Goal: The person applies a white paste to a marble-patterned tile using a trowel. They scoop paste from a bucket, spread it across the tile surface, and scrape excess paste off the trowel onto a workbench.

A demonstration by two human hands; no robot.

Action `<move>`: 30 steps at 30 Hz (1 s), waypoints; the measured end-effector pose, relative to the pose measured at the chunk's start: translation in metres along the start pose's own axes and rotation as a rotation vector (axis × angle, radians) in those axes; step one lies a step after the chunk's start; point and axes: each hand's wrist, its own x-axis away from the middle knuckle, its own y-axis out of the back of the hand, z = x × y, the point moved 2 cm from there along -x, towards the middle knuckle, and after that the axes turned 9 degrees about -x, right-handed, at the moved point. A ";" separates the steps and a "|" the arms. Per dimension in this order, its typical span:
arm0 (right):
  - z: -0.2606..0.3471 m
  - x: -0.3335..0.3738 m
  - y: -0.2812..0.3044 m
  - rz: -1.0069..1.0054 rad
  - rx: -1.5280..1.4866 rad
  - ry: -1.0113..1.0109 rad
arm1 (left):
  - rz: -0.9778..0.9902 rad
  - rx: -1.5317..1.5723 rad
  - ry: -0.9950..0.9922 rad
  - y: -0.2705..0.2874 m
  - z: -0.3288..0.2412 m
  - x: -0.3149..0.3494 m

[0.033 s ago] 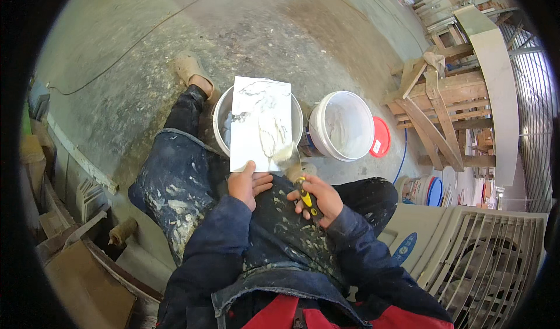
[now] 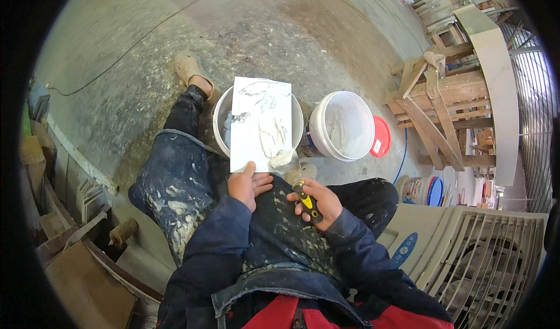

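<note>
Fingers (image 2: 261, 181) of the left hand (image 2: 248, 186) are clamped on the tile (image 2: 259, 124) at frame centre, propped over a bucket (image 2: 219, 122) (likely catching drips); the right hand (image 2: 318, 203) is closed round a trowel (image 2: 294, 174) spreading paste.

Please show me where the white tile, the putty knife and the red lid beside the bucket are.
white tile (image 2: 256, 116), head view, on its bare upper middle.
putty knife (image 2: 307, 203), head view, on its yellow-black handle.
red lid (image 2: 382, 137), head view, on its visible right part.
</note>
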 end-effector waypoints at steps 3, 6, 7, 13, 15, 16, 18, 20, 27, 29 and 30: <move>-0.004 -0.022 -0.004 0.006 -0.163 -0.012 | 0.005 -0.030 0.009 -0.002 -0.001 0.002; 0.034 -0.071 -0.027 -0.026 -0.256 0.069 | -0.024 -0.055 -0.008 0.000 -0.002 0.001; 0.051 -0.081 -0.031 -0.012 -0.255 0.063 | -0.007 -0.054 0.004 -0.002 -0.002 0.000; 0.051 -0.041 0.012 0.092 0.143 -0.055 | 0.014 -0.015 0.024 0.001 0.000 -0.002; 0.006 -0.001 0.013 -0.097 -0.028 -0.020 | 0.006 -0.018 0.032 -0.001 0.000 0.000; -0.003 0.002 0.006 -0.108 0.013 -0.009 | 0.008 -0.023 0.036 -0.003 0.000 0.000; -0.018 -0.011 -0.016 -0.079 -0.028 0.064 | 0.028 0.008 0.033 0.004 0.006 -0.003; -0.003 -0.058 -0.034 -0.015 -0.108 0.120 | 0.079 0.031 0.015 0.000 -0.003 0.003; 0.084 -0.090 -0.033 0.001 0.643 0.477 | -0.011 0.009 0.028 -0.006 -0.005 0.002; 0.054 -0.089 0.010 -0.104 1.331 0.970 | 0.001 0.042 0.013 -0.007 0.001 0.002; 0.041 -0.075 0.013 -0.128 1.404 0.851 | 0.005 0.064 -0.001 -0.006 0.001 0.001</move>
